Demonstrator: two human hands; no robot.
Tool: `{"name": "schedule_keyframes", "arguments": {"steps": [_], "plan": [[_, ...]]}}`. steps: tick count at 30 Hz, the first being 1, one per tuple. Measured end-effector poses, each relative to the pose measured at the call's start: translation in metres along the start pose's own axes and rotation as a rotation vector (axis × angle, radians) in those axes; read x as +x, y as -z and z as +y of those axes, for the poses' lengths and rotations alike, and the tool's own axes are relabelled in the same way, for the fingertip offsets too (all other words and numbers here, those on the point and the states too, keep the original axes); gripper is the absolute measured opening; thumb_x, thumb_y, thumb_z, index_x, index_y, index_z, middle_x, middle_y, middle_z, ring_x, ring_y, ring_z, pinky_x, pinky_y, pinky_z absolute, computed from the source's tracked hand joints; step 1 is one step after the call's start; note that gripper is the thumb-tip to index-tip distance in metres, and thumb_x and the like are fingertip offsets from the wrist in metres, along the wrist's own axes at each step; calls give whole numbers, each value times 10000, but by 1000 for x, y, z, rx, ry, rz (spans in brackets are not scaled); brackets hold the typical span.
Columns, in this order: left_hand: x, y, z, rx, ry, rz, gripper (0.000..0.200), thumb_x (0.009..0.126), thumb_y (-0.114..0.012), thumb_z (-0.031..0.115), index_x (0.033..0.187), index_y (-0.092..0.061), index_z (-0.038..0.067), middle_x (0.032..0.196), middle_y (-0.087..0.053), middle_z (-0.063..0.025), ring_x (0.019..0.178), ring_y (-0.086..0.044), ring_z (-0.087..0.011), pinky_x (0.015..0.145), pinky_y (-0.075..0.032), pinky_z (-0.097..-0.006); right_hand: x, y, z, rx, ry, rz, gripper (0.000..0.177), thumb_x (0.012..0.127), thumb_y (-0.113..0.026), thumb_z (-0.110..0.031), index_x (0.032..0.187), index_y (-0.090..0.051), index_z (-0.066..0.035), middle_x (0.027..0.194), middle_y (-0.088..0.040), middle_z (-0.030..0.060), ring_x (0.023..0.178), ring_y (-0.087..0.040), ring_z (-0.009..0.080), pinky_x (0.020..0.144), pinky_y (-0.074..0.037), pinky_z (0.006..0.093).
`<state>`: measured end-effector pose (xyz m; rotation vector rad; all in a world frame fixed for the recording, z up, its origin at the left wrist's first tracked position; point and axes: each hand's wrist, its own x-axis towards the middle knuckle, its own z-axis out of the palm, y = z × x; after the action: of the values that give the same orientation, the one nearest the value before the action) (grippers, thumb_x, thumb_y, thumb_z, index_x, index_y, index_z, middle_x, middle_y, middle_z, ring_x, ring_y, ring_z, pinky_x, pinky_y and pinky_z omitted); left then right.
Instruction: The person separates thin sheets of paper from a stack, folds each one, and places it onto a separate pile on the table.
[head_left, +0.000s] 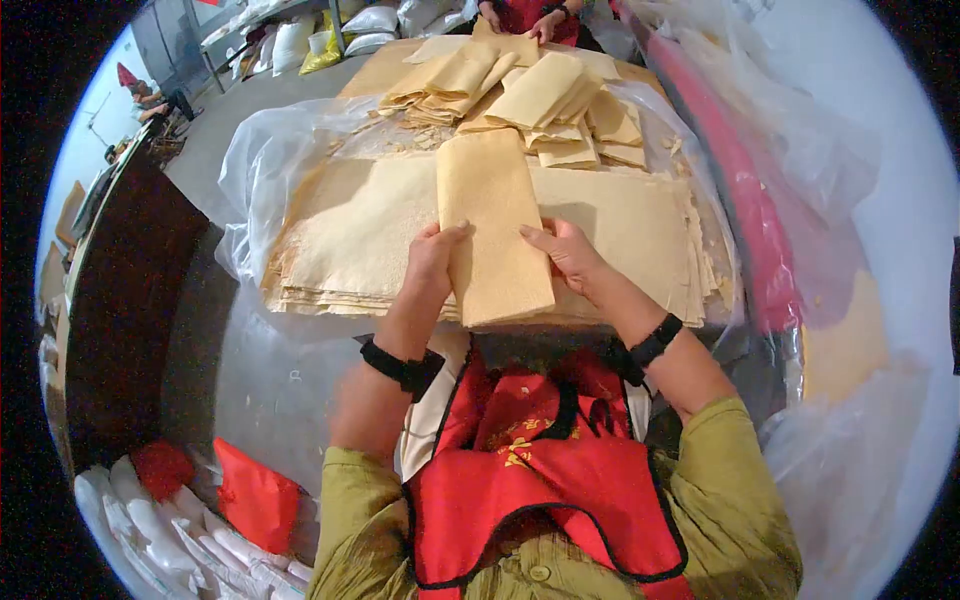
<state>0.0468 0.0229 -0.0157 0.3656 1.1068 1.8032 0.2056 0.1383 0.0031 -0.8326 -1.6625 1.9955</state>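
Note:
A folded tan sheet [492, 235], thin and food-like, perhaps a crisp pancake, is held up in front of me as a long rectangle. My left hand [437, 260] grips its left edge, thumb on top. On the opposite edge, my right hand [570, 255] pinches it the same way, its lower fingers hidden behind. Beneath the hands lies a broad stack of flat tan sheets [350, 225] with ragged edges. Beyond it, a loose pile of folded sheets [545, 95] sits among broken flakes.
Clear plastic film [265, 150] lines the table. Across it, a co-worker's hands [545, 27] hold another sheet. A pink plastic-wrapped edge [740, 190] runs along the right. White sacks [150, 515] and a red bag [255, 495] lie at lower left, below a dark cabinet [125, 300].

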Motion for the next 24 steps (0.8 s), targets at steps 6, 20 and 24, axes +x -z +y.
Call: {"name": "schedule_keyframes", "arguments": {"steps": [6, 20, 24], "plan": [[-14, -3, 1, -92, -20, -33, 213, 775, -559, 67, 972, -527, -7, 851, -587, -91, 731, -578, -181, 632, -486, -304, -22, -7, -5, 131, -56, -69, 454, 770, -620, -291, 1071, -475, 16, 967, -574, 103, 842, -575, 176, 742, -474, 308], [-73, 22, -2, -19, 80, 163, 215, 739, -585, 78, 920, -535, -25, 808, -590, -101, 683, -586, -177, 617, -495, -295, -72, -34, 3, 106, -245, -31, 501, 750, -638, -322, 1061, -470, 32, 987, -553, 105, 927, -516, 176, 842, -396, 299], [-74, 26, -14, 122, 41, 151, 246, 743, -589, 102, 947, -534, -23, 835, -593, -117, 684, -586, -182, 618, -495, -296, -72, -29, 15, 81, -203, -164, 415, 769, -621, -268, 1013, -503, 46, 894, -579, 81, 817, -546, 162, 737, -438, 282]]}}
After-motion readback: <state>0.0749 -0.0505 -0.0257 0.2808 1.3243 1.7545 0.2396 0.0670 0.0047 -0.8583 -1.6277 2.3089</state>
